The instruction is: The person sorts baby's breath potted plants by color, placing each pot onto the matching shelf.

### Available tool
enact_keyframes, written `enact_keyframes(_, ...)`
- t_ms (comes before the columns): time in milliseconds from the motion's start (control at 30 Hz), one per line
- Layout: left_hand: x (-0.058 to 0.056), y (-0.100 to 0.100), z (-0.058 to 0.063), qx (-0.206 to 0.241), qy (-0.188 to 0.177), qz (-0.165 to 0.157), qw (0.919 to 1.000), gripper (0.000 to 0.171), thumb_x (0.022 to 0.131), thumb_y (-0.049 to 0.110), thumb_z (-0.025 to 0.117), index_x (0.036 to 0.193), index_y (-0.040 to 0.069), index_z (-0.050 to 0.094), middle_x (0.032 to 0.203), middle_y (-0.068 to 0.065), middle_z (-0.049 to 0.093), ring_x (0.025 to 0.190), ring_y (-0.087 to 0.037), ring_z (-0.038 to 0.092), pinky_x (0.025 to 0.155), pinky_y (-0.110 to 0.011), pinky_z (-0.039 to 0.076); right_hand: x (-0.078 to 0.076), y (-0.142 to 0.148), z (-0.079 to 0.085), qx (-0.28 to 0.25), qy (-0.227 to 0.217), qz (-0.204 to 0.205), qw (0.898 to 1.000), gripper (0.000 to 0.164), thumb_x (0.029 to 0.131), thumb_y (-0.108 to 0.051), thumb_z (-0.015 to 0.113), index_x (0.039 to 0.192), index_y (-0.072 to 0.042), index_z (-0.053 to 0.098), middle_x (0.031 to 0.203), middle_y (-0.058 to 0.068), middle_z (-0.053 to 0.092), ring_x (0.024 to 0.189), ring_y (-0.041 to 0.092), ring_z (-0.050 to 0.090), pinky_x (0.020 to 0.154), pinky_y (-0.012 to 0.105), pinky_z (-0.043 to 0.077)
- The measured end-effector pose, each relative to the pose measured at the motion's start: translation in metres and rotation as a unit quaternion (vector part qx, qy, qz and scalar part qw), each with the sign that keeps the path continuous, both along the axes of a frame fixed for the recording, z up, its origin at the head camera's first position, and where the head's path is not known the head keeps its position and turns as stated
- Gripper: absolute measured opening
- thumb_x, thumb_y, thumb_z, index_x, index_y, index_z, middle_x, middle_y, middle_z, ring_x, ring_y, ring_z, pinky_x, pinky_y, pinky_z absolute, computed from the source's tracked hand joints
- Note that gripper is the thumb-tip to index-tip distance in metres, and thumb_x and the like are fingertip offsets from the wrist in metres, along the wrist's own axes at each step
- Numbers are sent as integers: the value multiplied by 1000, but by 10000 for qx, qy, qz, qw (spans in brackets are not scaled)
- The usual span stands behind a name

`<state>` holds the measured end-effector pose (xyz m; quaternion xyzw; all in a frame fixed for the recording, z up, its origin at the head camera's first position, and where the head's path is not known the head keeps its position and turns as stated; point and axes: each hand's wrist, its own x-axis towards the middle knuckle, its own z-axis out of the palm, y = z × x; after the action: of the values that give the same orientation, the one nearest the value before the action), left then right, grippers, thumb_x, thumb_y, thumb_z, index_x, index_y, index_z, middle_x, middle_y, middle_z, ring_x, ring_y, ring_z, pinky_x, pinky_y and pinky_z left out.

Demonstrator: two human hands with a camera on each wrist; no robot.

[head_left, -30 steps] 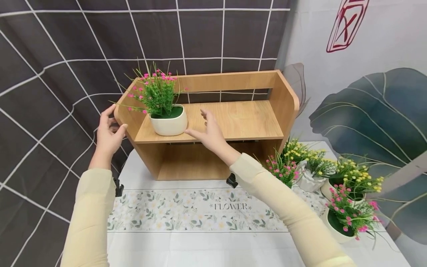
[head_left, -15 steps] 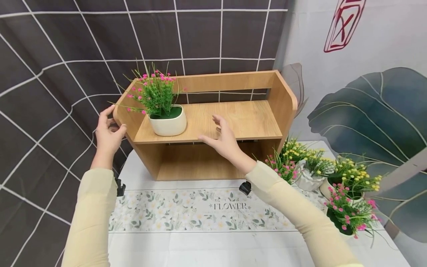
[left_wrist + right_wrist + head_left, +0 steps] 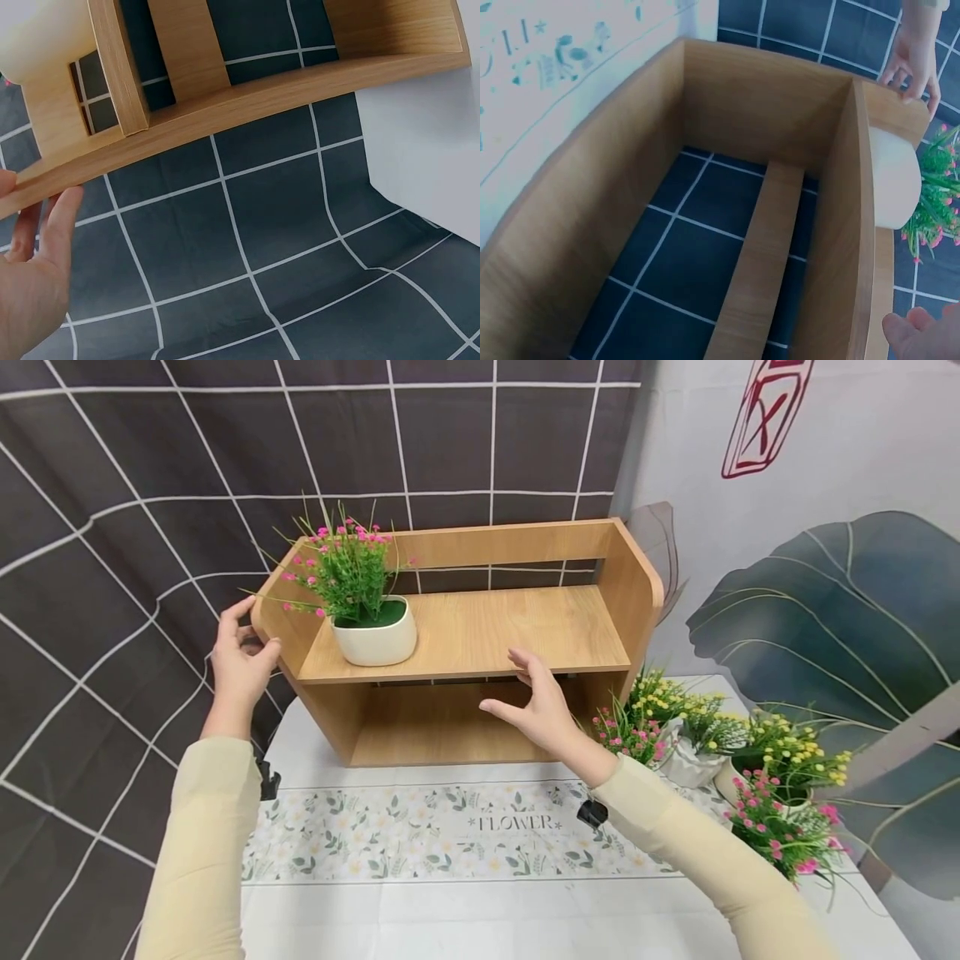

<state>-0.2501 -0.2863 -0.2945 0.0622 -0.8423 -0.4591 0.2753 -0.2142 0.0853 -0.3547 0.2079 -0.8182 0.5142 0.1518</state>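
Note:
A two-tier wooden desktop shelf (image 3: 450, 718) stands on the table. On the left of its upper board sits a white oval pot (image 3: 375, 639) of artificial pink flowers (image 3: 345, 568). My left hand (image 3: 240, 668) grips the outer edge of the left side panel (image 3: 247, 112), with fingers along the outside and the thumb at the front edge. My right hand (image 3: 543, 706) is in front of the shelf's right half, thumb and fingers spread apart, holding nothing. In the right wrist view only its fingertips (image 3: 911, 334) show, near the upper board's front edge.
Several potted artificial plants stand right of the shelf, among them yellow flowers (image 3: 802, 756) and pink flowers (image 3: 787, 827). A floral runner (image 3: 360, 835) lettered FLOWER crosses the white table (image 3: 420, 922). Dark grid-patterned cloth (image 3: 90, 693) hangs behind and to the left.
My right hand has moved right and toward me, away from the flower pot, which stays on the upper board. The left hand has kept its place on the shelf's side.

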Motion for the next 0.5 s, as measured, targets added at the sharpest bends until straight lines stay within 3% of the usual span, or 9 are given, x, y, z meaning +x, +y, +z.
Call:
enact_keyframes(233,-1,-1,1,147,-14,-36,9999,57,89,4,55,142,20,40,106,-1,52,70,5,49,55,-4,45,13,15,-11,-18,142,-36,9999,81,72,-9,82,138,7,36,136,23,44,127,33,43,106,44,40)
enact_keyframes(500,1,0,0,98,-37,-45,9999,56,91,7,56,142,21,39,113,-8,53,72,7,49,56,-4,45,30,34,-22,-46,-44,-83,9999,78,72,-3,81,136,5,38,136,22,45,129,34,42,105,45,41)
